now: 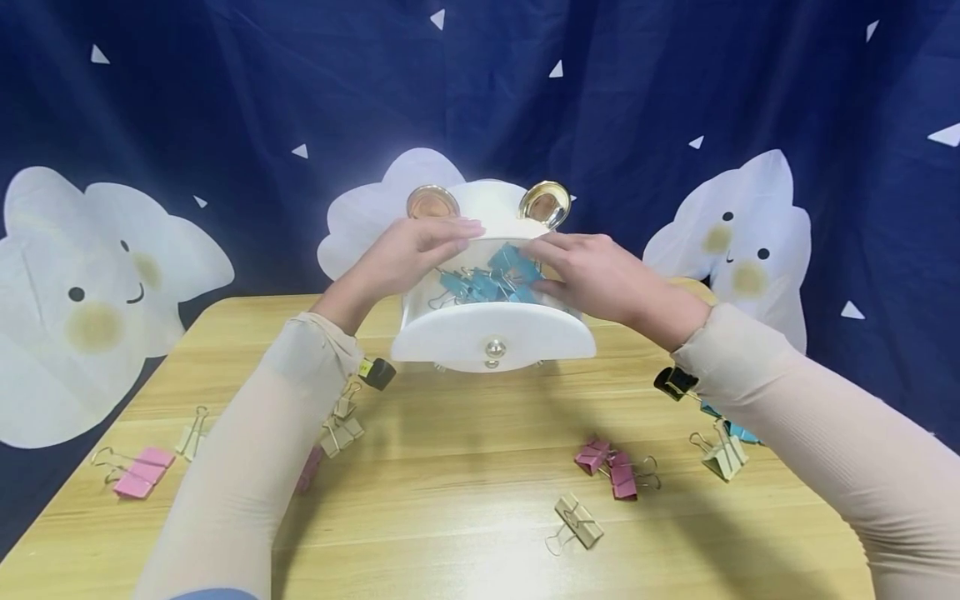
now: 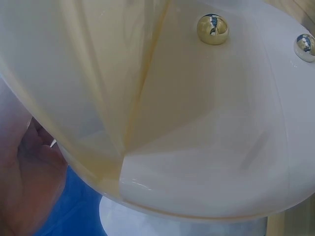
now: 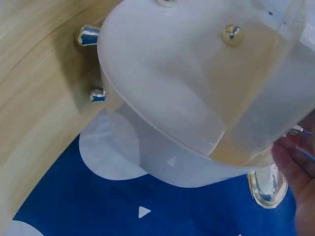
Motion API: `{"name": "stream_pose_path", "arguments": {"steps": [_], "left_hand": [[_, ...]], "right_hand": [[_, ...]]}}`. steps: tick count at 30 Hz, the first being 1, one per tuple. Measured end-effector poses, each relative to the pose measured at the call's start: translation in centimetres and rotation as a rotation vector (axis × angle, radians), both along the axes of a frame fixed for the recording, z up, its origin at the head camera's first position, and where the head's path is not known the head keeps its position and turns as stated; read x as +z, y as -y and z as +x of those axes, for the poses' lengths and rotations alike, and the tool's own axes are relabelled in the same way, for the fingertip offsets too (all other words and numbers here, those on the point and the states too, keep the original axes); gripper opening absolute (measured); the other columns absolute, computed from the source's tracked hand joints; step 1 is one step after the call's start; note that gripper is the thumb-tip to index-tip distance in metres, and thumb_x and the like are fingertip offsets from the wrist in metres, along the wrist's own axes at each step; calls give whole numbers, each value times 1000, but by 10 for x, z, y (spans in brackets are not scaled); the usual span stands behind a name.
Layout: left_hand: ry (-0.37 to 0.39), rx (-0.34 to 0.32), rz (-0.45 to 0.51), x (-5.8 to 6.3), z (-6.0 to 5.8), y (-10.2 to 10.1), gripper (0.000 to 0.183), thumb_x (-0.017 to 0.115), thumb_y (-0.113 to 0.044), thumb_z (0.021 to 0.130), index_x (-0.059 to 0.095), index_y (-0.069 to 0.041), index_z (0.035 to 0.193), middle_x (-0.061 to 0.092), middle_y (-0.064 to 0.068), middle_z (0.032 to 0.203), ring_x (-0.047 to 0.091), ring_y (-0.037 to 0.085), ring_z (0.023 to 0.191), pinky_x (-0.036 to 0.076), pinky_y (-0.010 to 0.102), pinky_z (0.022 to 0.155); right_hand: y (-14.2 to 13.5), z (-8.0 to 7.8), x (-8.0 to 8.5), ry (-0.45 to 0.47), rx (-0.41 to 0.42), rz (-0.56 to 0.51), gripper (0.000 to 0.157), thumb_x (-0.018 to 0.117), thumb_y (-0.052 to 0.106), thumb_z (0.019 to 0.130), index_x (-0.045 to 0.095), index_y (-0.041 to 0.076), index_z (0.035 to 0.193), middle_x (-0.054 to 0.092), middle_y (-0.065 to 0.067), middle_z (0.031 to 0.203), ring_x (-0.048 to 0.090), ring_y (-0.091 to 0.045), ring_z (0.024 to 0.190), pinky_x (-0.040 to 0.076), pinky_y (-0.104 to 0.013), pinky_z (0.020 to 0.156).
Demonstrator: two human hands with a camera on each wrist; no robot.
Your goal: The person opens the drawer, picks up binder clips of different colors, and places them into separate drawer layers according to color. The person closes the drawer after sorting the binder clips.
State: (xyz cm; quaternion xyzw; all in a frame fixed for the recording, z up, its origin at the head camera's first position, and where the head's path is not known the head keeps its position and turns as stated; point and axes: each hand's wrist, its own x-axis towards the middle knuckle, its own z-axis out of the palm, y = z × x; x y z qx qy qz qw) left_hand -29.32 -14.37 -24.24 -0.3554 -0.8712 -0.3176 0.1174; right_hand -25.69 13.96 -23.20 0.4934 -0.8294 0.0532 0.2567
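A white rounded box (image 1: 495, 333) with gold ear-like discs stands at the table's back. Its front has a silvery knob (image 1: 495, 348). Several blue binder clips (image 1: 487, 283) show inside, behind a see-through cover (image 2: 59, 64). At the cover's upper left edge my left hand (image 1: 405, 254) pinches it between thumb and fingers. My right hand (image 1: 592, 271) pinches the cover's right side, its fingertips close to the blue clips in the head view. Both wrist views show the cover (image 3: 275, 113) slanting up from the white front; fingertips are partly hidden there.
Pink binder clips (image 1: 146, 473) and cream ones (image 1: 342, 435) lie on the table at left. Dark pink clips (image 1: 622, 475), a tan clip (image 1: 579, 521) and a cream clip (image 1: 723, 457) lie at right. A dark blue curtain (image 1: 495, 83) hangs behind.
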Motion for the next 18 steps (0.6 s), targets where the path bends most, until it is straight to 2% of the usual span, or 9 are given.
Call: {"name": "stream_pose_path", "arguments": {"steps": [4,7,11,18], "left_hand": [[-2,-3,0,1,0,-1,34,56,-30,101,62,-23,134,55,-9,139,44,7,132,30,29,112],[-8,-1,-2,1,1,-1,35,56,-31,101,62,-22,134,55,-8,139,45,7,132,30,29,113],[-12,8,-7,2,1,-1,35,56,-30,101,62,-23,134,55,-9,139,44,7,132,29,29,113],[-2,12,-12,2,1,-1,34,56,-30,101,62,-23,134,54,-9,139,44,7,132,28,29,113]], "right_hand": [[-6,1,1,-67,44,-65,29,74,11,87,65,4,113,68,-9,105,64,-25,86,54,-46,72],[-13,4,5,-73,44,-100,23,72,11,88,67,5,109,69,-7,101,65,-23,83,53,-45,70],[-25,6,7,-52,40,-120,19,71,11,89,69,6,108,70,-6,99,65,-21,81,53,-43,68],[-51,12,-1,38,-1,-86,24,72,8,88,68,4,112,70,-8,102,66,-25,87,54,-44,72]]}}
